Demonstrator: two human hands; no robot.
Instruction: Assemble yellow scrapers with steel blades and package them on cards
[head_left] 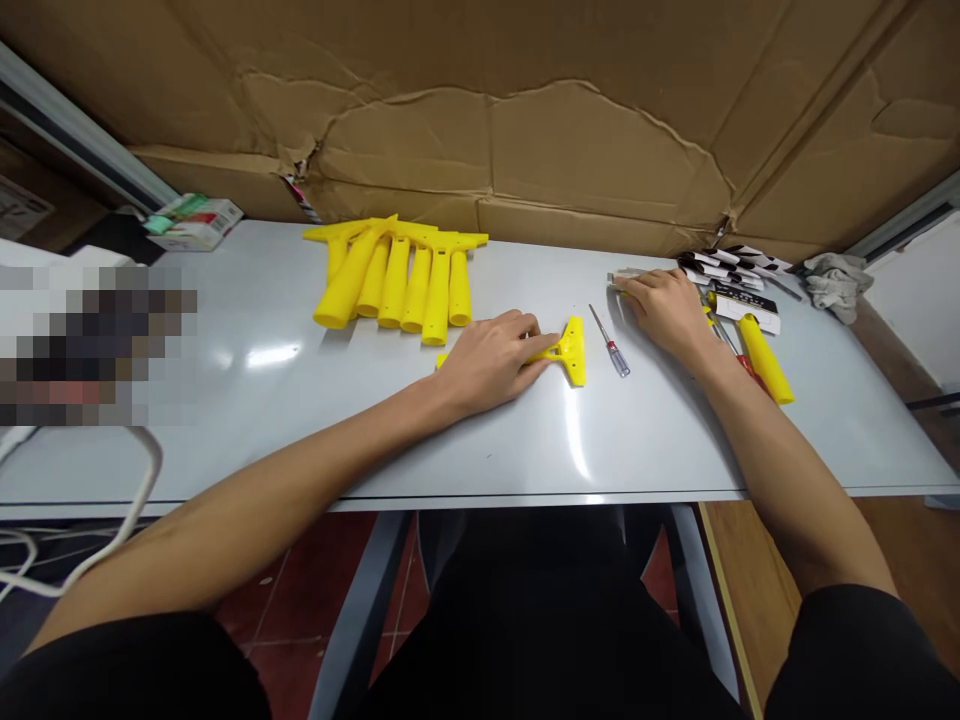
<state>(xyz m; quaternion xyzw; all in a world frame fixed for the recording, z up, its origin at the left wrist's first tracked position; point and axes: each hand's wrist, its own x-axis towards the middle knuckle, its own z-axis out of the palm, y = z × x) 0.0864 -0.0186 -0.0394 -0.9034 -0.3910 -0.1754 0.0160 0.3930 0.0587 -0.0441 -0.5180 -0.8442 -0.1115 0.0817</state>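
Note:
My left hand (491, 365) is closed around the handle of a yellow plastic scraper (574, 352), lying on the table with its T-shaped head pointing right. Farther right, my right hand (664, 308) rests on the table with its fingers curled down over a thin greyish piece; their tips hide most of it, so its kind is unclear. Between the two hands lies a small screwdriver (616, 358) with a clear handle. Beyond my left hand, several yellow scraper bodies (394, 280) lie side by side, partly overlapping.
Right of my right hand are a yellow tube-shaped handle (766, 362), red-handled tools (750, 372), black-and-white packets (731, 268) and a grey cloth (836, 285). A small box (199, 225) sits at the back left. Cardboard (480, 130) walls the table's rear; a white cable (146, 480) hangs at left.

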